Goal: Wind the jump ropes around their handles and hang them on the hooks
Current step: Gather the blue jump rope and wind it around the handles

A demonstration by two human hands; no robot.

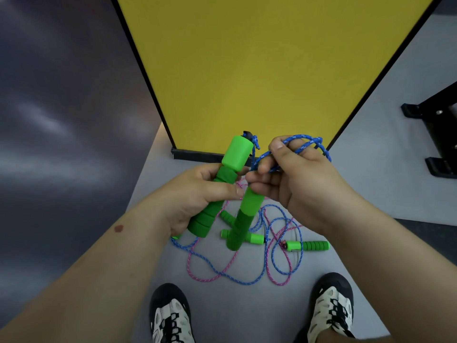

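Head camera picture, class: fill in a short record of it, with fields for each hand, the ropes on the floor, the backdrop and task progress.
left hand: left hand grips one upright green handle
right hand: right hand holds blue rope loops; second green handle hangs below its fingers
floor: pink rope and blue rope lie tangled with more green handles on the grey floor
backdrop: yellow panel
progress: nothing hung; no hooks in view
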